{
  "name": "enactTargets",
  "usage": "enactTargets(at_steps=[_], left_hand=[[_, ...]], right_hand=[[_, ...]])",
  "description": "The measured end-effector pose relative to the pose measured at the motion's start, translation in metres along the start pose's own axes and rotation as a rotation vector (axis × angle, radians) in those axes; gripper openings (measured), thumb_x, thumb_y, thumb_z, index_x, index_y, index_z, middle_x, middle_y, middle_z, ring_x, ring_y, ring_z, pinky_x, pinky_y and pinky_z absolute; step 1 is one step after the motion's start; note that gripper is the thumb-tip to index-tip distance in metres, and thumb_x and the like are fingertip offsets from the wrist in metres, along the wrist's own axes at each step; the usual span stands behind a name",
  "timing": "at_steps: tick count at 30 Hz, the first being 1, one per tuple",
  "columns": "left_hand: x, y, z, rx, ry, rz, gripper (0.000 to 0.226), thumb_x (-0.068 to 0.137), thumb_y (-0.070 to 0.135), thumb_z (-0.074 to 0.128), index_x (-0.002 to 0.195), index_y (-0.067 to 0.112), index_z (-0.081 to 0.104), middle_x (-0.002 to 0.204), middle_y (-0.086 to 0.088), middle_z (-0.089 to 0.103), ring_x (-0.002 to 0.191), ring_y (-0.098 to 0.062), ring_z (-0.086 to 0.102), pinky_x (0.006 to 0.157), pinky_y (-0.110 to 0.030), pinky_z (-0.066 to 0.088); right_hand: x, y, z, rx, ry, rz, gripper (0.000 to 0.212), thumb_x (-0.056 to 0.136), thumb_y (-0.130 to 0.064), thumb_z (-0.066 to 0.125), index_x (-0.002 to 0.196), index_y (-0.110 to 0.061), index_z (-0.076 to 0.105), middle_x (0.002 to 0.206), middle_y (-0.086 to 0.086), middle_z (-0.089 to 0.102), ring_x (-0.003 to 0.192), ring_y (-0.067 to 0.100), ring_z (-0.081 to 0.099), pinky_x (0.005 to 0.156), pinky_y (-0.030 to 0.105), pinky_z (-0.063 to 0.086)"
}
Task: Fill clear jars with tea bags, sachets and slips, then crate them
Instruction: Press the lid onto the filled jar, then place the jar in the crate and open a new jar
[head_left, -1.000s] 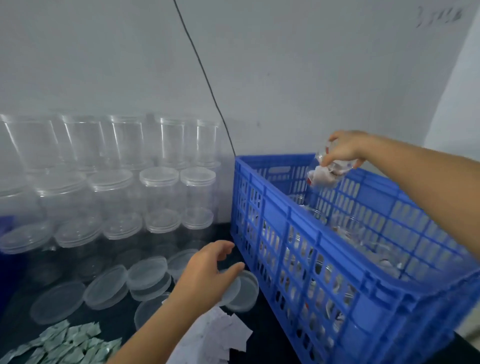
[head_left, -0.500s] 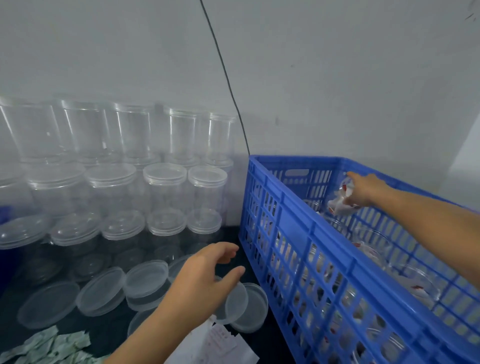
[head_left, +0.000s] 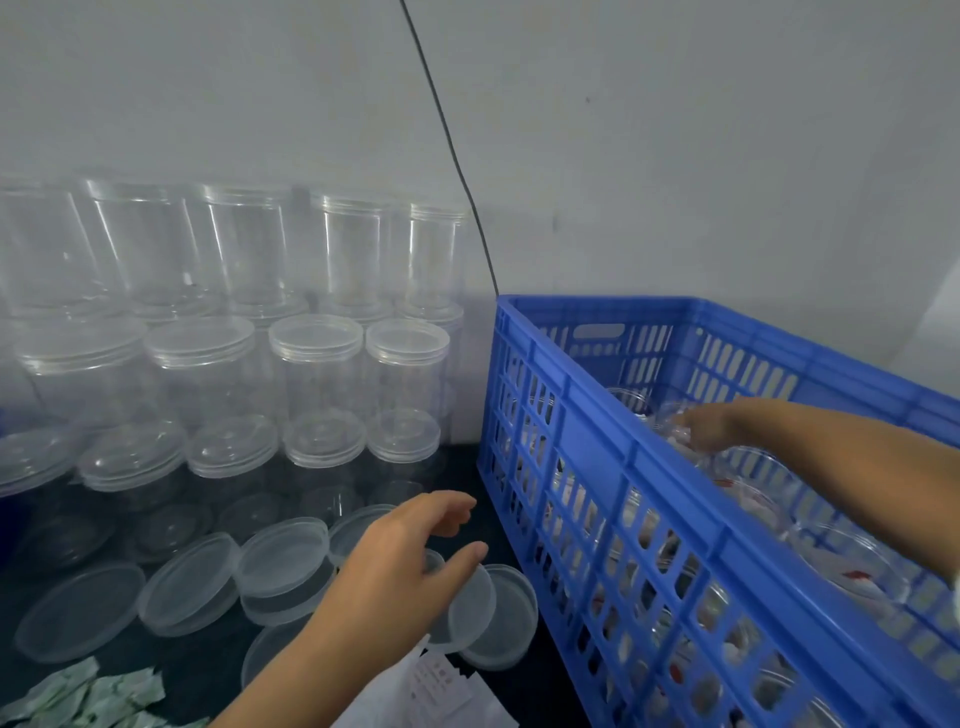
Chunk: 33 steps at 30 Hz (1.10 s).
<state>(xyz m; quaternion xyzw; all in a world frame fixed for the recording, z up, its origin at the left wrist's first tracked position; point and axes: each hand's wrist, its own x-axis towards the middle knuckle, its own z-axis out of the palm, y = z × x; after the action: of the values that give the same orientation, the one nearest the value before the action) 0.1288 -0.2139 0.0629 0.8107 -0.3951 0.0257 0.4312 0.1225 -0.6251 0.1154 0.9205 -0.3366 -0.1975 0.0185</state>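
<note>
A blue slatted crate (head_left: 571, 415) stands on the right and holds several clear jars (head_left: 841, 551) filled with white and red packets. My right hand (head_left: 701, 428) reaches deep into the crate's far end, its fingers closed over the top of a filled jar (head_left: 670, 415) set low among the others; the grip is blurred. Fingers spread and empty, my left hand (head_left: 410, 561) hovers just above loose clear lids (head_left: 283, 556) on the dark table. White paper slips (head_left: 441, 686) lie under my left forearm. Green sachets (head_left: 88, 696) lie at the bottom left.
Empty clear jars (head_left: 317, 374) with lids are stacked in rows against the grey wall at the left and back. A black cable (head_left: 452, 150) runs down the wall to the crate's back corner. The crate's near wall stands close to my left hand.
My right hand has carried the filled jar from above the crate rim down into the crate's far end. My left hand has stayed over the lids; the view has tilted down.
</note>
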Motion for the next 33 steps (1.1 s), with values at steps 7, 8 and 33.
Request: enactTargets(at_steps=[7, 8, 33], left_hand=[[-0.010, -0.008, -0.001, 0.031, -0.015, -0.030, 0.034, 0.088, 0.043, 0.061, 0.119, 0.044, 0.048, 0.105, 0.033, 0.052, 0.105, 0.022, 0.043, 0.081, 0.003, 0.035], [-0.012, -0.010, -0.003, 0.036, -0.018, -0.038, 0.035, 0.088, 0.043, 0.061, 0.121, 0.041, 0.050, 0.105, 0.032, 0.053, 0.104, 0.021, 0.044, 0.081, 0.002, 0.036], [-0.134, -0.026, -0.153, 0.262, 0.129, -0.283, 0.034, 0.089, 0.039, 0.062, 0.122, 0.028, 0.057, 0.104, 0.017, 0.060, 0.096, 0.001, 0.056, 0.085, -0.018, 0.047]], right_hand=[[-0.023, -0.002, -0.024, 0.013, 0.109, -0.098, 0.056, 0.101, 0.005, 0.031, 0.156, -0.008, 0.029, 0.161, 0.014, 0.030, 0.147, 0.028, 0.031, 0.116, 0.036, 0.027], [-0.030, -0.002, -0.035, 0.002, 0.125, -0.116, 0.051, 0.102, 0.003, 0.033, 0.152, -0.006, 0.036, 0.158, 0.013, 0.037, 0.144, 0.028, 0.037, 0.115, 0.035, 0.030], [-0.248, -0.323, -0.127, 0.620, 0.660, -0.753, 0.071, 0.090, -0.047, 0.067, 0.149, -0.018, 0.042, 0.151, 0.011, 0.041, 0.137, 0.029, 0.044, 0.105, 0.033, 0.037]])
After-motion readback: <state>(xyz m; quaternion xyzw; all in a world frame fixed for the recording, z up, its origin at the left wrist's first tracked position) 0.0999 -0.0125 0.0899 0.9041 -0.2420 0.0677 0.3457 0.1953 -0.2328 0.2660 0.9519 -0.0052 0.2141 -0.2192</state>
